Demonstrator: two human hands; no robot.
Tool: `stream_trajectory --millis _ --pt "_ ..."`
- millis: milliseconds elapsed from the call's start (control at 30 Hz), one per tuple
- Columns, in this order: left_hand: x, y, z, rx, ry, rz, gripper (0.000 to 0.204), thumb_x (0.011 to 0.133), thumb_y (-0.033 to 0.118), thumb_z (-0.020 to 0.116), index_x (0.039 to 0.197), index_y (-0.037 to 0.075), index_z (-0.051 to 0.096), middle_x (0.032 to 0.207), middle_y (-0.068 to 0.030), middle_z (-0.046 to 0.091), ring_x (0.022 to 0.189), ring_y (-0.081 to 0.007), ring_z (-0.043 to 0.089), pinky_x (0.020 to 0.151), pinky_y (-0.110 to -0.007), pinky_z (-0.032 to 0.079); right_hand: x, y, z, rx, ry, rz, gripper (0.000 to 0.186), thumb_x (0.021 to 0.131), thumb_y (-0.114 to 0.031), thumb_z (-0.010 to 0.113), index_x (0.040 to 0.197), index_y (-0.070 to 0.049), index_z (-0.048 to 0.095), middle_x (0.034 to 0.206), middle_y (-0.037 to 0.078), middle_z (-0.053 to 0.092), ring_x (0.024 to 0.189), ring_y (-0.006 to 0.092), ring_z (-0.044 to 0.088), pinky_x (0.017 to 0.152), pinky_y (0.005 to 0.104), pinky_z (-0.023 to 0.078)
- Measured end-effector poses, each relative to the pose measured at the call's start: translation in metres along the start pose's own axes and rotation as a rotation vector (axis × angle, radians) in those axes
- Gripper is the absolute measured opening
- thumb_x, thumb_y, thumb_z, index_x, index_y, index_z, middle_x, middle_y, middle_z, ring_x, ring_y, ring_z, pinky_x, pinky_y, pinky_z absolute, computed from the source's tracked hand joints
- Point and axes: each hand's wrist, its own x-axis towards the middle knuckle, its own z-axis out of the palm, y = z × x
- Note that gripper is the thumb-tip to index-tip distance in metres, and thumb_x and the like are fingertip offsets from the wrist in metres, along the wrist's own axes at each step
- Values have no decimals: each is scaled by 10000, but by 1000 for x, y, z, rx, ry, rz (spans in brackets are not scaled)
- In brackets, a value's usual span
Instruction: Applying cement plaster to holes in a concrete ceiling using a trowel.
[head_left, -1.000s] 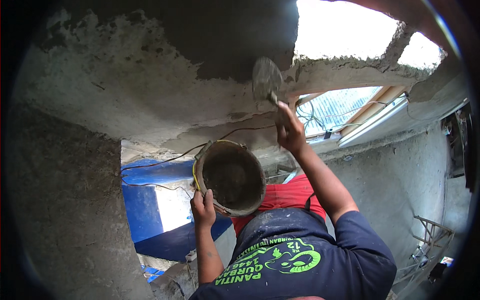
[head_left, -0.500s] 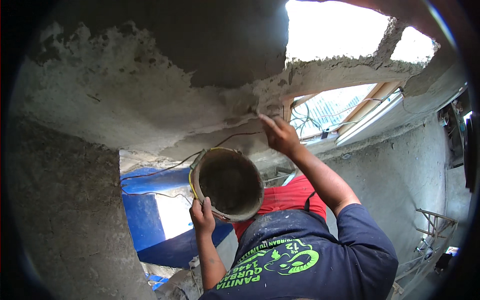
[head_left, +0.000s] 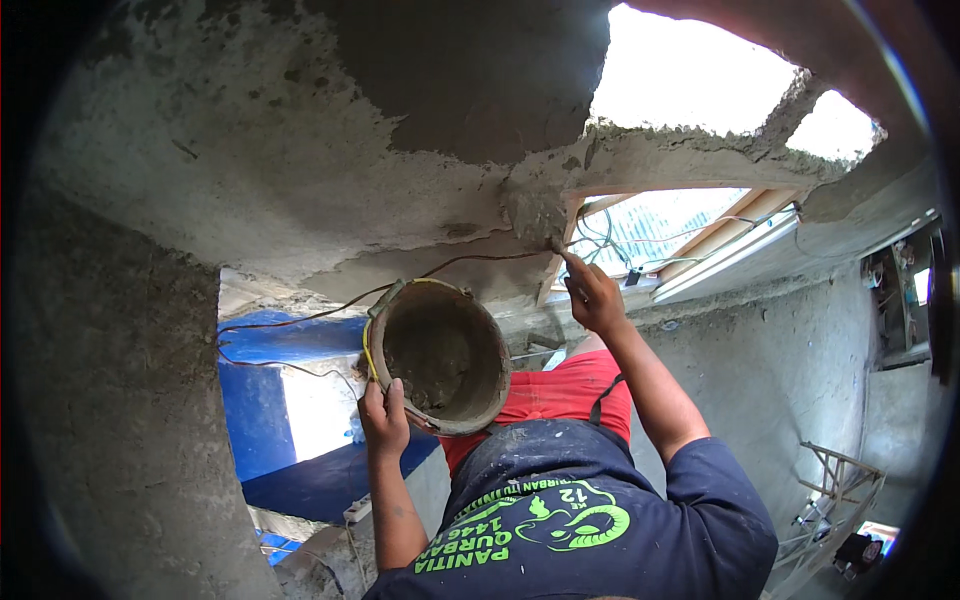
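Observation:
My left hand [head_left: 385,418] grips the rim of a round mortar-caked bucket [head_left: 440,355], tilted so its wet grey inside faces me. My right hand [head_left: 595,295] is raised and shut on the handle of a trowel [head_left: 540,222]. The trowel's blade, coated in mortar, presses against the lower edge of the rough plastered concrete surface [head_left: 330,150] overhead. A darker, wetter patch of plaster [head_left: 480,80] lies above it. The bucket hangs just left of and below the trowel.
Thin wires [head_left: 300,320] run under the concrete edge past the bucket. Behind are a blue wall [head_left: 250,400], a framed opening with mesh [head_left: 660,230], a grey rendered wall [head_left: 780,350] and a metal frame [head_left: 835,480]. A white power strip [head_left: 355,510] lies below.
My right hand has come down and to the right, bringing the trowel from higher on the plaster to the lower edge. The bucket has stayed in my left hand, shifting slightly.

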Motion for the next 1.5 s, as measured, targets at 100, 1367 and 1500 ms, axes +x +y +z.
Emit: stream_trajectory --millis 100,1367,1500 --pt "6 5 4 -27 5 4 344 1041 259 598 853 -23 541 690 -150 587 626 -268 569 588 -408 427 24 -30 -12 119 149 -141 671 827 41 698 1467 -91 542 1162 215 711 950 412 713 777 452 594" --pt "0 -7 -4 10 -49 -66 248 1043 229 589 1027 -16 624 846 -181 674 783 -329 661 701 -417 500 -33 -22 -18 318 45 214 417 992 -70 651 1389 33 574 797 65 628 638 119 590 599 277 484" --pt "5 -1 -2 -9 -8 23 261 1034 249 605 1057 -10 635 903 -204 684 838 -369 677 737 -436 512 -15 -60 -35 547 -381 522 481 922 -122 773 1348 11 594 889 47 622 735 118 568 648 275 461"
